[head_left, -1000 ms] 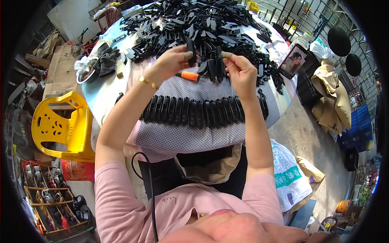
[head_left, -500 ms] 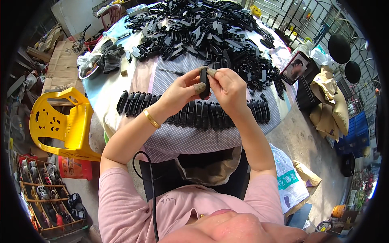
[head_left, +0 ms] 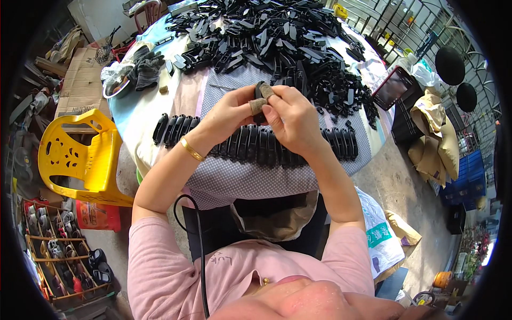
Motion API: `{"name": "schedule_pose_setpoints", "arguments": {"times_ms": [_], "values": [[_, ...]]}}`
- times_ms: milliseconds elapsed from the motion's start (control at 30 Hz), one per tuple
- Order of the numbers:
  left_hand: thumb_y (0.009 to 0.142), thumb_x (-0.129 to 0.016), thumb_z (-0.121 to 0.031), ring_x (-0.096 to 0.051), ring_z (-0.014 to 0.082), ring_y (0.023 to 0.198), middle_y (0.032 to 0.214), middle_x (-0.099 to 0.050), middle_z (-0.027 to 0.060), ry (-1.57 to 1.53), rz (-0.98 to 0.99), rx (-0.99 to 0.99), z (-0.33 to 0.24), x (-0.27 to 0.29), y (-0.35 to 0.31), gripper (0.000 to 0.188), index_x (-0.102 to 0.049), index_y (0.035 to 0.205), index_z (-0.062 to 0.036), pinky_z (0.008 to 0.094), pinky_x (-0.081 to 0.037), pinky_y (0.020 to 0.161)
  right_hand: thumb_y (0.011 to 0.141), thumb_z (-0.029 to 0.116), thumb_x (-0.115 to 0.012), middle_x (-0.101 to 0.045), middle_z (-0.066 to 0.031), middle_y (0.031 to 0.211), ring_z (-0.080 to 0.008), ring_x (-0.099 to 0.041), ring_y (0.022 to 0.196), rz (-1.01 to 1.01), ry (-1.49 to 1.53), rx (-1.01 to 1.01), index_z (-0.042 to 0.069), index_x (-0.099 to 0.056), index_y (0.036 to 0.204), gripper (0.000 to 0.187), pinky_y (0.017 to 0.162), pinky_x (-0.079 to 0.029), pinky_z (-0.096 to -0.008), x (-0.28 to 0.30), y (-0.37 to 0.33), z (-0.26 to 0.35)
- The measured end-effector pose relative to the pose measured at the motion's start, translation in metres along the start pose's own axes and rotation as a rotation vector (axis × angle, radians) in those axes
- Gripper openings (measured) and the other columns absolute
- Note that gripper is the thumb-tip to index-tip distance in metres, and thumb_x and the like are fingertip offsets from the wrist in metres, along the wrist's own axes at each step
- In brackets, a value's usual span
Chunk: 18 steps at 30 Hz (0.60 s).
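Observation:
Both my hands meet over the table and hold one dark, curved plastic part (head_left: 259, 116) between them. The fingers of my left hand (head_left: 230, 113) are closed round its left side. My right hand (head_left: 291, 118) pinches it from the right, with the thumb laid across it. Tan tape is wrapped round some fingertips, and the fingers hide much of the part. Just below the hands runs a row of similar black curved parts (head_left: 266, 148), standing side by side. A thin dark rod-like tool (head_left: 220, 87) lies left of the hands, partly covered.
A big heap of loose black plastic pieces (head_left: 256, 37) covers the table's far side. Dark gloves (head_left: 145, 69) and a white bowl (head_left: 114, 89) sit at the left. A phone (head_left: 393, 89) leans at the right. Beside the table stands a yellow chair (head_left: 101, 160).
My hands have drawn closer together round the black part, and my right thumb now crosses it. The part is tilted differently and less of it shows. The phone's screen has turned dark.

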State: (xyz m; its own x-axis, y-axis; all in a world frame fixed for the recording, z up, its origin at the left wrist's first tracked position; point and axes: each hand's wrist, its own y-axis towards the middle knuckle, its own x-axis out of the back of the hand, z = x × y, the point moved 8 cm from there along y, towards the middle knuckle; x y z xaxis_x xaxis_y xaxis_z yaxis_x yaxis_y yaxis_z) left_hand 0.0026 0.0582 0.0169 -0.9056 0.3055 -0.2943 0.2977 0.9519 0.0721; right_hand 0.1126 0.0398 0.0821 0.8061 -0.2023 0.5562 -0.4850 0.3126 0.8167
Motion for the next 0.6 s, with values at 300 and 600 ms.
{"name": "schedule_pose_setpoints", "arguments": {"times_ms": [300,600], "values": [[0.086,-0.046,-0.007,-0.052,0.0089,0.075,0.088,-0.059,0.0032,0.746,-0.603,-0.045,-0.075,0.141,-0.071,0.031,-0.050,0.115,0.0026,0.0227,-0.047,0.064,0.075,0.017,-0.064,-0.064,-0.0141,0.081,-0.0291,-0.063,0.070,0.188,-0.432,-0.769,0.007,-0.068,0.087,0.016,0.064,-0.049,-0.0348,0.047,-0.058,-0.139],[0.077,-0.053,-0.012,-0.048,0.0092,0.054,0.060,-0.054,0.0025,1.119,-0.654,0.169,-0.039,0.223,-0.122,0.020,-0.063,0.088,0.0016,0.0278,-0.040,0.050,0.074,0.009,-0.053,-0.064,-0.0197,0.085,-0.0338,-0.063,0.084,0.645,-0.595,-0.801,0.003,-0.067,0.079,0.016,0.074,-0.050,-0.0416,0.006,-0.065,-0.136]]}}
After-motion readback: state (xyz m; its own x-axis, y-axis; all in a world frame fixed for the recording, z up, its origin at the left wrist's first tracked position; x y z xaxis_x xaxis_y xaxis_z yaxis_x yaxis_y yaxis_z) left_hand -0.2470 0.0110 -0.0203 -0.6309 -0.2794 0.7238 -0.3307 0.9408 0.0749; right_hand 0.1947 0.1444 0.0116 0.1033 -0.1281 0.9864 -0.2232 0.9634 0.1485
